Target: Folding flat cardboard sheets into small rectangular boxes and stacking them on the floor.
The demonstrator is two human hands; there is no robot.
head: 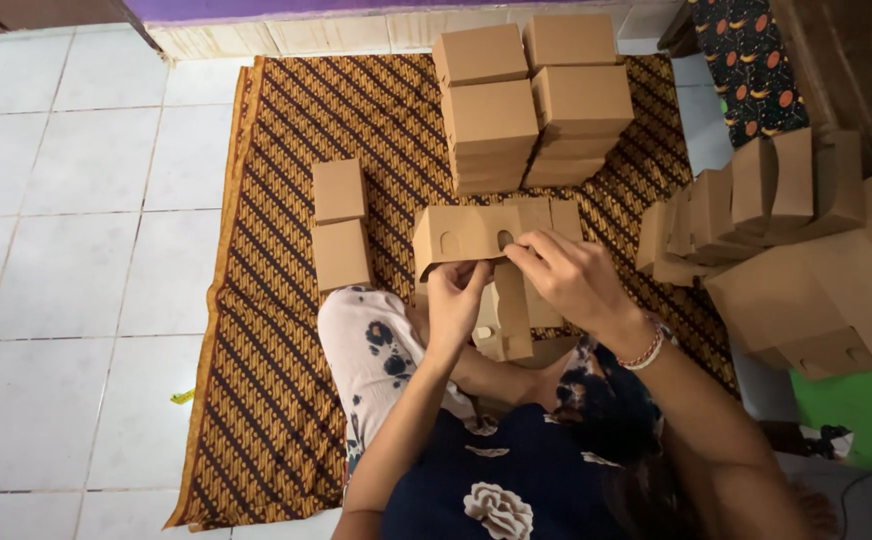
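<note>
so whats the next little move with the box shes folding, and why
Probably press the flap under the right hand down into the half-folded cardboard box. The left hand pinches the box's lower edge, the panel with two arched cutouts faces up, and the body is not closed like the finished boxes stacked behind.

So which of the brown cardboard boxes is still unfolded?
The one held in both hands, left hand and right hand: the half-folded box has open flaps, unlike the closed stacked boxes behind it.

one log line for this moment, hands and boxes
left hand: holds cardboard box | right hand: folds its flap | stacked boxes: behind, on mat | flat blanks: right
</note>
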